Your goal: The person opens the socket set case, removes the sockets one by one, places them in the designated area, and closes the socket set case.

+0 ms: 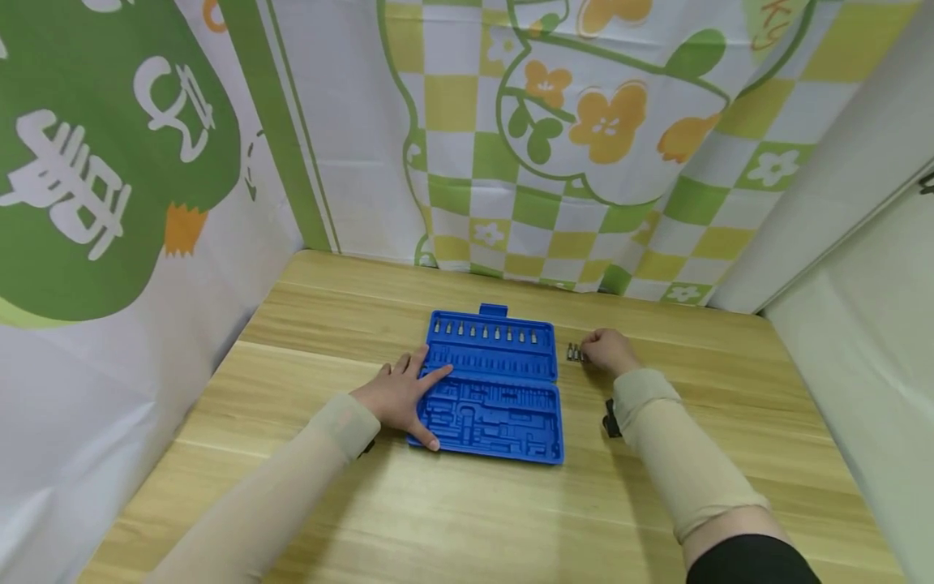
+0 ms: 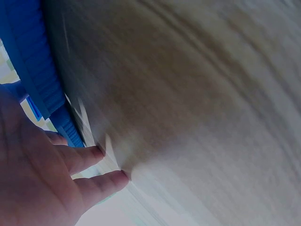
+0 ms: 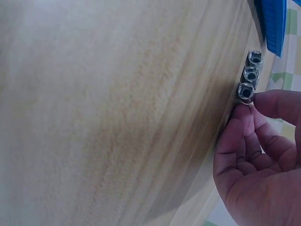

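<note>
A blue plastic tool case (image 1: 487, 422) lies opened flat on the wooden table, with a row of small silver bits (image 1: 485, 332) in its far half. My left hand (image 1: 397, 397) rests on the case's left edge, fingers spread and thumb at the near left corner. In the left wrist view, two fingertips of the left hand (image 2: 42, 174) reach down to the table beside the case. Right of the case, three small metal sockets (image 3: 251, 74) stand in a row. My right hand (image 1: 611, 352) pinches the socket nearest it (image 3: 245, 93) with curled fingers and thumb.
The near half of the case has shaped hollows, and a latch tab (image 1: 494, 310) sticks out from its far edge. The wooden table (image 1: 467, 519) reaches to a patterned curtain (image 1: 525, 203) at the back. White sheets hang at both sides.
</note>
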### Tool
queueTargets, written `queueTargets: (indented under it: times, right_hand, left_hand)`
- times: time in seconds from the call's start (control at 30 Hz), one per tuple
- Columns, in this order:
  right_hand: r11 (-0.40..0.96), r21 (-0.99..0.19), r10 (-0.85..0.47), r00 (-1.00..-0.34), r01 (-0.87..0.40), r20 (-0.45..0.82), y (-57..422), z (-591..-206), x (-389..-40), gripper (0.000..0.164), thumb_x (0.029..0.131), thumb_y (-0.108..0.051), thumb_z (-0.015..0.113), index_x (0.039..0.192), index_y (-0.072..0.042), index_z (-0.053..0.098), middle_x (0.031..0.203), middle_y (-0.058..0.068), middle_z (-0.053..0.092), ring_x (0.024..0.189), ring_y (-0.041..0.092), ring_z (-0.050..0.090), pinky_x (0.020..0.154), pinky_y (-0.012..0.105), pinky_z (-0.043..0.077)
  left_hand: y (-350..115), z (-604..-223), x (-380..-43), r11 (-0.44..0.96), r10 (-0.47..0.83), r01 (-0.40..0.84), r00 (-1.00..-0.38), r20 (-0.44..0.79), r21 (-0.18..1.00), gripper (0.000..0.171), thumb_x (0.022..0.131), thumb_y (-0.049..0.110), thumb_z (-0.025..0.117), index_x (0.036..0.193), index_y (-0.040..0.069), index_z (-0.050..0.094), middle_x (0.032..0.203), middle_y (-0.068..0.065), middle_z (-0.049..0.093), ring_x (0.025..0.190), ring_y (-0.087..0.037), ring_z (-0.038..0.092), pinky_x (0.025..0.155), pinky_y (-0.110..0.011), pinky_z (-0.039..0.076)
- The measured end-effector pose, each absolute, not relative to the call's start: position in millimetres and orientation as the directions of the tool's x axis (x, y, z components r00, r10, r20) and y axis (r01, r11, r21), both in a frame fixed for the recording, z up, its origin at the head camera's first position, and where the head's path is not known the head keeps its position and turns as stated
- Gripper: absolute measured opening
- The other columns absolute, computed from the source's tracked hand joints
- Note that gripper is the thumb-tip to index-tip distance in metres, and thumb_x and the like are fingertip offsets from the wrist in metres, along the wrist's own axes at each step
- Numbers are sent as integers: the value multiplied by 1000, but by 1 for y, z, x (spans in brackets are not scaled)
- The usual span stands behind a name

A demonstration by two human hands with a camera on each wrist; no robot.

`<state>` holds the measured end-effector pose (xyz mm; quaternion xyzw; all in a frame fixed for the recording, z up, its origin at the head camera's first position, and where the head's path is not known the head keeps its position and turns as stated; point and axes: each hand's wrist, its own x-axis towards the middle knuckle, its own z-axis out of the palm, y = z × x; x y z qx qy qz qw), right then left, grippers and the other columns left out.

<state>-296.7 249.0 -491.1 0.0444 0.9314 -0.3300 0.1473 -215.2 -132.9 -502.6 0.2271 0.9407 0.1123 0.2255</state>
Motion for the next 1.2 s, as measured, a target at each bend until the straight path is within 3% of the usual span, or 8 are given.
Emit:
queueTargets:
  times: [0.27,0.47,0.6,0.8,1.0,1.2]
  right_hand:
    - [759,-619,5,-953,201,-303,248,-488,-299,31,100,-11,49,120,10,61,113,25,64,100,35,60,83,43,50]
    - [758,-640,-31,-975,121,-222,231,-479,-305,36,105,-14,46,129,12,56,125,31,61,112,42,60,92,50,50]
    - [731,-678,-95,-972,78,-214,206,-473,-309,33,106,-14,50,127,10,60,118,26,64,104,36,63,83,43,53]
    - [771,-631,-84,-970,81,-227,184,-473,-316,27,104,-13,55,121,6,66,108,19,66,81,24,58,65,34,48]
    - [764,-628,-44,-958,150,-283,176,-476,-321,28,102,-11,56,120,8,67,104,17,68,90,26,61,76,38,52]
    - [822,-552,-14,-965,138,-263,166,-477,-324,14,96,-8,60,89,1,68,76,4,59,76,22,55,69,34,46]
  left_hand:
    - [-133,-500,-215,872,478,378,-794,-376,310,132,65,73,85,168,31,14,171,-19,-10,154,-48,4,120,-66,15]
    - [-134,-501,-215,869,483,382,-793,-371,314,131,65,73,85,168,31,15,171,-19,-9,154,-48,5,119,-66,15]
    - [-135,-500,-214,871,482,382,-789,-381,310,132,66,74,84,168,31,13,171,-19,-10,154,-48,4,120,-66,15]
    - [-134,-498,-214,866,488,386,-789,-374,317,131,66,72,86,168,30,15,171,-20,-9,154,-48,4,120,-66,15]
    - [-134,-499,-213,871,482,384,-786,-386,305,131,66,74,85,168,32,14,171,-19,-9,154,-48,5,120,-65,15]
    - [-135,-501,-214,876,473,375,-793,-383,304,132,65,74,85,168,32,14,171,-17,-9,155,-47,5,120,-64,14]
